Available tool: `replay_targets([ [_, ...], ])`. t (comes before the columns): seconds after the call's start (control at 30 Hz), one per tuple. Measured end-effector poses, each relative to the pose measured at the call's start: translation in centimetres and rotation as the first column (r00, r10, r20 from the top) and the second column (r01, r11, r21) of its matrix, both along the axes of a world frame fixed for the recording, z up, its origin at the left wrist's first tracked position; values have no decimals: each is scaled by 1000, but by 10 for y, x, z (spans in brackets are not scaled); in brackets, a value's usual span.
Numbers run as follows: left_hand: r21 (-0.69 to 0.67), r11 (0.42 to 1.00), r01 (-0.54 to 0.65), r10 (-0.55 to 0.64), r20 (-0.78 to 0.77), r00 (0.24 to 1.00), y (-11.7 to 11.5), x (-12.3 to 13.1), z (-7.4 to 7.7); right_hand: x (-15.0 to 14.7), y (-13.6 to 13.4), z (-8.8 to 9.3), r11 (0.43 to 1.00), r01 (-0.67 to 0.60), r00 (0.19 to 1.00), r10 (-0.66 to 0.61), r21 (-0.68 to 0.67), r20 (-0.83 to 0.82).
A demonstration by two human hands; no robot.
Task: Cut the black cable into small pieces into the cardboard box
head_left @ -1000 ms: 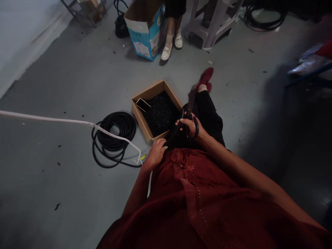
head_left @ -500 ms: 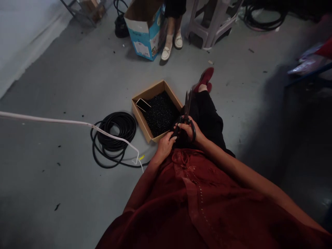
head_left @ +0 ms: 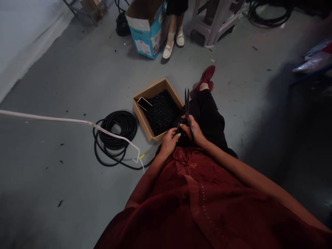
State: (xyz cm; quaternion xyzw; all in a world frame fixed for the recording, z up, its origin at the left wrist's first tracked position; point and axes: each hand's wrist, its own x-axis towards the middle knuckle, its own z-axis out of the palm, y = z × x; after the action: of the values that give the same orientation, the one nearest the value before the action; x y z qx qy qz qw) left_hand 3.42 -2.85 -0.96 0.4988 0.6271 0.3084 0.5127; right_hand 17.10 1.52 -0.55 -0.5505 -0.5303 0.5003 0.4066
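Observation:
I sit on the floor in a red garment. My right hand [head_left: 195, 132] is closed round the black handles of large scissors [head_left: 186, 103], whose blades point away and stand nearly together. My left hand [head_left: 169, 140] is beside it, fingers pinched on a thin black cable near the scissors; the cable end is hard to make out. Just in front lies a shallow cardboard box [head_left: 147, 122] filled with small black pieces, with a small white-edged card [head_left: 144, 103] in its far left corner.
A coil of black cable [head_left: 115, 135] lies left of the box. A white cord [head_left: 64, 120] crosses it. Further off stand a blue-and-white carton [head_left: 146, 33], another person's feet in white shoes [head_left: 173, 44], a plastic stool [head_left: 215, 24] and more coiled cable [head_left: 269, 19].
My left hand has moved up from my lap to meet my right hand at the scissors. The scissor blades, apart half a second ago, have come nearly together and stand more upright.

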Motion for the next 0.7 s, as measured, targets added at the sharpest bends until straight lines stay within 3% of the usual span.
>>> replay_targets([
  [0.13, 44, 999, -16, 16, -16, 1000, -2, 1, -4, -2, -2, 0, 997, -61, 987, 54, 37, 152],
  [0.33, 58, 988, -141, 138, 64, 988, 5, -18, 3, 2, -4, 27, 965, -249, 926, 212, 85, 312],
  [0.5, 161, 967, -195, 192, 37, 981, 11, -39, 9, 20, -12, 29, 932, -359, 776, 331, -57, 537],
  [0.7, 134, 970, -202, 214, -81, 974, 8, -44, 5, 33, -23, 23, 910, -394, 673, 379, -126, 635],
])
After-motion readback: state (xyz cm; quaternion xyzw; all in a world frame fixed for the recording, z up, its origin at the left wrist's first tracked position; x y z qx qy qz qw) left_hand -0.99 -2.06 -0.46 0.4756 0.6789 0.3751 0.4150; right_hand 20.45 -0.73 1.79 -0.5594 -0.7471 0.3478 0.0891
